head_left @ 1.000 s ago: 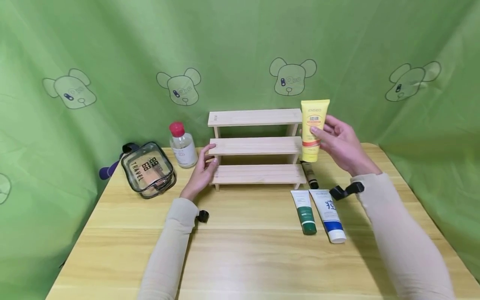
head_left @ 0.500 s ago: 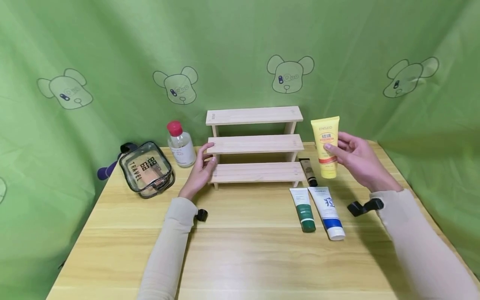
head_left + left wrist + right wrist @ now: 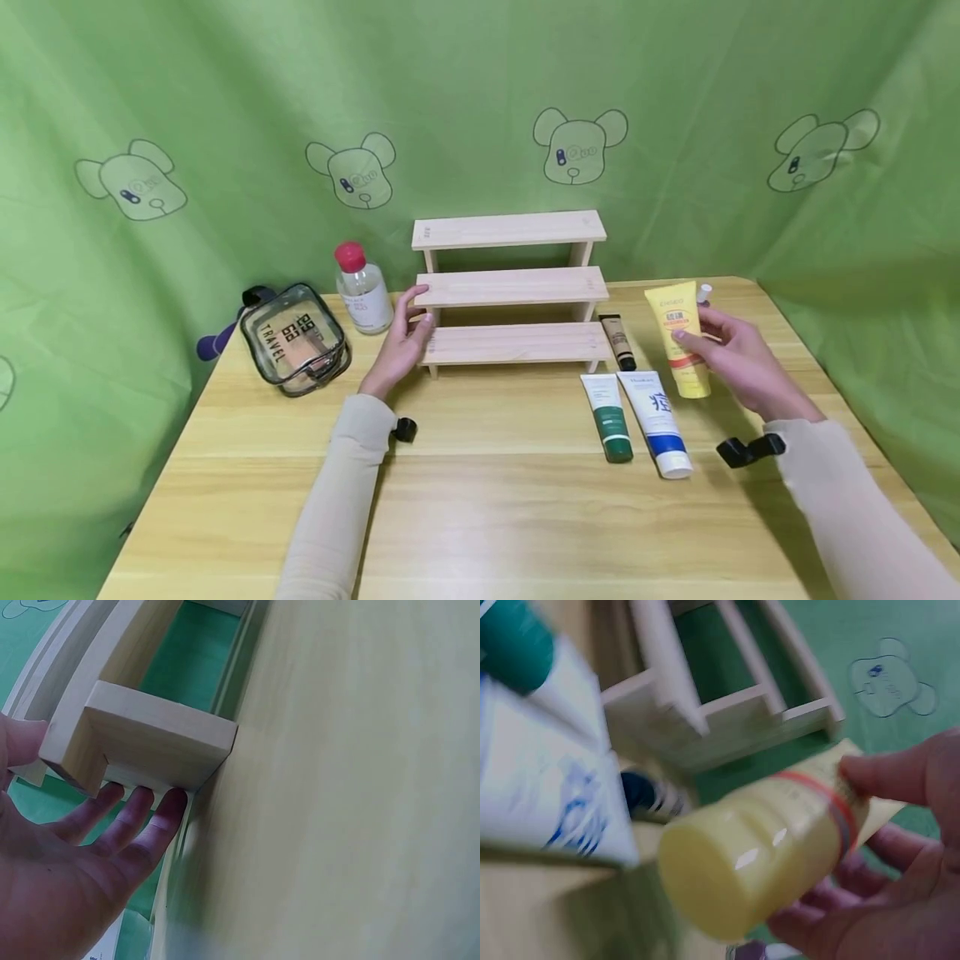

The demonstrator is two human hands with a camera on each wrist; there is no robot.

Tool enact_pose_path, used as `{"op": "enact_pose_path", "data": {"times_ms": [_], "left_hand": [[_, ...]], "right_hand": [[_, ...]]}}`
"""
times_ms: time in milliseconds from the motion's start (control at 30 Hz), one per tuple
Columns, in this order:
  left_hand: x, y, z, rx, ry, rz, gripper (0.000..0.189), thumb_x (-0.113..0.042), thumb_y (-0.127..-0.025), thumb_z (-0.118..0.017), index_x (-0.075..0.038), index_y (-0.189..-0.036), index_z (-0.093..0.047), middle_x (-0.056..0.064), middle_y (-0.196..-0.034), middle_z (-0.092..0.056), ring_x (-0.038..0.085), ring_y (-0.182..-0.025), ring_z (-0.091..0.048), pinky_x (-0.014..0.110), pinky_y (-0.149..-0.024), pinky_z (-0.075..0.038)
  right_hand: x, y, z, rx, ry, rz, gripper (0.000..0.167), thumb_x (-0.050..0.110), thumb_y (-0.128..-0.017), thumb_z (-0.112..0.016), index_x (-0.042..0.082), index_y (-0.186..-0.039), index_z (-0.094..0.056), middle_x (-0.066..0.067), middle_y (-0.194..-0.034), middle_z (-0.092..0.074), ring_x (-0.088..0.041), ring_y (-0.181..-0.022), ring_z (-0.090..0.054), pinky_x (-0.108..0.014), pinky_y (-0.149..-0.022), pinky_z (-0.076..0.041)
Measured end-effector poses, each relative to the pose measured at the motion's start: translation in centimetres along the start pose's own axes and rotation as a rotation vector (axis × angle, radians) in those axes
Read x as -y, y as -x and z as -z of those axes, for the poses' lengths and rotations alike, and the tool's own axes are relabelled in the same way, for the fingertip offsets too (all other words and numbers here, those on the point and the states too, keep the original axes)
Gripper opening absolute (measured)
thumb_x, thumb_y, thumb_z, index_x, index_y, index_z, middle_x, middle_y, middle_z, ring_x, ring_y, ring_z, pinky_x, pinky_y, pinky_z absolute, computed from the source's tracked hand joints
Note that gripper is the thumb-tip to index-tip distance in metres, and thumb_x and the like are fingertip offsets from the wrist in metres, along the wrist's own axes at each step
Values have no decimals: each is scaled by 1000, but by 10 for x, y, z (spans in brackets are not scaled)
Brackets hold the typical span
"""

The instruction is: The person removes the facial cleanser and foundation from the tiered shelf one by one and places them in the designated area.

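Note:
My right hand (image 3: 738, 358) holds a yellow squeeze tube (image 3: 678, 337) with its cap down, thumb across its printed front. The tube is slightly tilted and stands right of the other tubes; whether its cap touches the table I cannot tell. In the right wrist view the rounded yellow cap (image 3: 705, 881) faces the camera. A three-step wooden display shelf (image 3: 510, 287) stands at the back centre. My left hand (image 3: 401, 346) grips its left end; in the left wrist view the fingertips (image 3: 171, 802) rest against the end panel (image 3: 161, 739).
Lying right of the shelf are a green-and-white tube (image 3: 608, 421), a white-and-blue tube (image 3: 655, 425) and a small brown tube (image 3: 617, 340). A white-capped item (image 3: 703, 293) is partly hidden behind my right hand. Left stand a red-capped bottle (image 3: 365, 296) and a clear travel pouch (image 3: 296, 337).
My right hand has carried the yellow tube down and to the right, away from the shelf's right end. The left hand stays at the shelf's left end.

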State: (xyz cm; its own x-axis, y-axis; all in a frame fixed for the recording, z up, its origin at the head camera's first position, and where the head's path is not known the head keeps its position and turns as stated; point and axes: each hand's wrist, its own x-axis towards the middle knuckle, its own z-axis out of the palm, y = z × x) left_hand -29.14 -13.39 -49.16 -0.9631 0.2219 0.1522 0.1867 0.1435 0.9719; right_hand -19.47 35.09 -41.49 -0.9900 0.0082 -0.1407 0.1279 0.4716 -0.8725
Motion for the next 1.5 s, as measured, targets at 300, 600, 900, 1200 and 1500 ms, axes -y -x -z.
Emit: {"op": "enact_pose_path", "data": {"times_ms": [300, 600, 900, 1200, 1500], "left_hand": [[-1, 0, 1, -15, -5, -10, 56, -13, -115, -49, -32, -166, -34, 26, -157, -47, 50, -139, -56, 60, -119, -47], [-1, -3, 2, -8, -6, -14, 57, -13, -115, -50, -34, -166, -34, 21, -163, -42, 45, -142, -54, 59, -120, -47], [0, -3, 1, -17, -14, -29, 57, -11, -114, -50, -32, -165, -35, 17, -168, -38, 40, -144, -52, 58, -122, -45], [0, -4, 0, -10, -9, -28, 58, -11, -114, -51, -32, -166, -35, 19, -165, -40, 41, -144, -52, 59, -122, -45], [2, -3, 0, -11, -8, -15, 57, -12, -114, -51, -33, -165, -35, 21, -163, -42, 43, -143, -53, 60, -122, -45]], "right_hand": [[-22, 13, 1, -8, 177, -93, 83, 44, -112, -60, -9, -167, -28, -36, -158, -46, -22, -115, -64, -15, -79, -56], [-48, 21, -1, -29, 301, -74, 84, 42, -110, -66, -11, -165, -31, -37, -143, -54, -41, -119, -59, -17, -74, -53], [-58, 24, 3, -42, 408, -64, 73, 45, -107, -69, -9, -150, -44, -38, -133, -62, -46, -112, -68, -28, -76, -54], [-65, 37, 9, -41, 420, -86, 66, 48, -106, -69, -8, -138, -56, -29, -122, -69, -37, -105, -69, -27, -74, -53], [-62, 47, 10, 31, 394, -108, 68, 52, -105, -71, -5, -139, -55, -25, -124, -69, -26, -103, -68, -26, -71, -57]]}}
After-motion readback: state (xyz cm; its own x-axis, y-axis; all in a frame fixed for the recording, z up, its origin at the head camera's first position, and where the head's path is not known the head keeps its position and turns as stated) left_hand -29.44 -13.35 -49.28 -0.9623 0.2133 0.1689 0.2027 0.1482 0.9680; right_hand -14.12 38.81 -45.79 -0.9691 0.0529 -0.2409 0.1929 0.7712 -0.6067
